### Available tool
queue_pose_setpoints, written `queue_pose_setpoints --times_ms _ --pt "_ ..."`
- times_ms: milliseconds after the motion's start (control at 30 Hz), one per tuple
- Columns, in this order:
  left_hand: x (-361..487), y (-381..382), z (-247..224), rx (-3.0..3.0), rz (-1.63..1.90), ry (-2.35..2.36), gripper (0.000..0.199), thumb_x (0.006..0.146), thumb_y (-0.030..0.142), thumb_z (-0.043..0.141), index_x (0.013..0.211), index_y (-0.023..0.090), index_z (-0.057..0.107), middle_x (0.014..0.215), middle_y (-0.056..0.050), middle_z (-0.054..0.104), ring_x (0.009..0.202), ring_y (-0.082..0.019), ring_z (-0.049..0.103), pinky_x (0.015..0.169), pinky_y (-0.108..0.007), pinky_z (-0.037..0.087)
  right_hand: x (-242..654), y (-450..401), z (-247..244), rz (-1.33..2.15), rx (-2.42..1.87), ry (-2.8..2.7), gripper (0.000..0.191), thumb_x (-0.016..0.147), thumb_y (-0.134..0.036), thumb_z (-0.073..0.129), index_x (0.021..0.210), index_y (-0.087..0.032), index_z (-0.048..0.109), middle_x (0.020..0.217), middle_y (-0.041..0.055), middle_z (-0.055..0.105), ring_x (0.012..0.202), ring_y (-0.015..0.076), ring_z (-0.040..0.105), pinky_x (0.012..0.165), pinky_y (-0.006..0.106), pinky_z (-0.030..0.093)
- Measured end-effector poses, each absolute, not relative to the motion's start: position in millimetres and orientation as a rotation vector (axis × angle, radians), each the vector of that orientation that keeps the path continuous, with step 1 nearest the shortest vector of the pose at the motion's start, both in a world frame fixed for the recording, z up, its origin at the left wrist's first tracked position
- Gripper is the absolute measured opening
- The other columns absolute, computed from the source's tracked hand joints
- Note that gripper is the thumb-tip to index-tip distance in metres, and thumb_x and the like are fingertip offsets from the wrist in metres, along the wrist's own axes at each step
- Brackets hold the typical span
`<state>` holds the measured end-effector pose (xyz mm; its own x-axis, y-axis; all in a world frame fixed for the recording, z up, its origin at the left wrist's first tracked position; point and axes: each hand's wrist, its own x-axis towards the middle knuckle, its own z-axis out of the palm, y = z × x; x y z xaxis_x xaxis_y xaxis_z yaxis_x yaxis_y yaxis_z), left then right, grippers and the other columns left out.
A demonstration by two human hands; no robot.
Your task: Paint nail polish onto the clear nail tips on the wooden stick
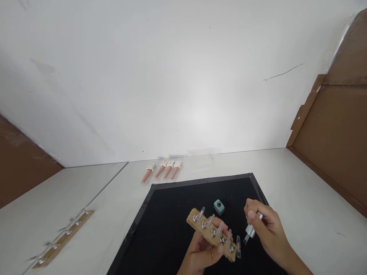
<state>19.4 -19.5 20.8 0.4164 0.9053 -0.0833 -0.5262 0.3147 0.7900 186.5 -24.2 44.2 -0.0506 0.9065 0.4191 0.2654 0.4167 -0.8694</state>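
Observation:
My left hand (205, 254) is closed round a tan strip (212, 235) that carries several clear nail tips on small metal mounts. The strip slants down to the right over the black mat. Just right of its lower end, my right hand (265, 227) grips a silver handle (250, 230) with a small brush-like end pointing down and left, near the last clear tip (238, 246). Behind the strip, a teal bottle (219, 207) with a dark round opening rests on the mat.
Several bottles with pink handles and white parts (170, 165) lie behind the black mat (172, 214). A second strip with clear tips (64, 239) lies at the left on the white table (114, 214). Brown cardboard panels (338, 141) flank the white back wall.

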Motion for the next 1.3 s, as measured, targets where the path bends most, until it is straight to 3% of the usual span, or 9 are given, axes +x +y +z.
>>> queue_pose_setpoints --times_ms 633,1100,1300 --pt "18.1 -23.1 27.4 0.648 0.993 0.590 0.024 0.050 0.025 0.081 0.072 0.019 0.071 0.068 -0.002 0.067 0.070 -0.018 0.060 0.073 -0.033 0.044 184.0 -25.4 39.8 0.832 -1.009 -1.468 0.036 0.093 -0.041 0.040 0.063 -0.021 0.039 0.058 -0.0043 0.035 0.051 0.0118 0.033 0.047 0.023 0.028" --pt "14.1 -20.8 21.5 0.605 0.867 0.475 0.023 0.057 0.025 0.078 0.078 0.019 0.069 0.075 -0.003 0.071 0.067 -0.017 0.065 0.059 -0.027 0.046 182.3 -26.9 34.8 0.934 -0.873 -1.384 0.036 0.091 -0.048 0.040 0.066 -0.022 0.043 0.061 -0.0039 0.036 0.056 0.0138 0.034 0.051 0.026 0.027" --pt "11.5 -16.5 18.0 0.465 0.727 0.402 0.020 0.064 0.019 0.075 0.083 0.017 0.069 0.080 -0.002 0.072 0.078 -0.017 0.068 0.064 -0.024 0.050 183.3 -31.3 33.0 1.150 -0.712 -1.332 0.023 0.087 -0.046 0.050 0.077 -0.025 0.047 0.067 -0.0046 0.034 0.059 0.0138 0.033 0.054 0.025 0.028"
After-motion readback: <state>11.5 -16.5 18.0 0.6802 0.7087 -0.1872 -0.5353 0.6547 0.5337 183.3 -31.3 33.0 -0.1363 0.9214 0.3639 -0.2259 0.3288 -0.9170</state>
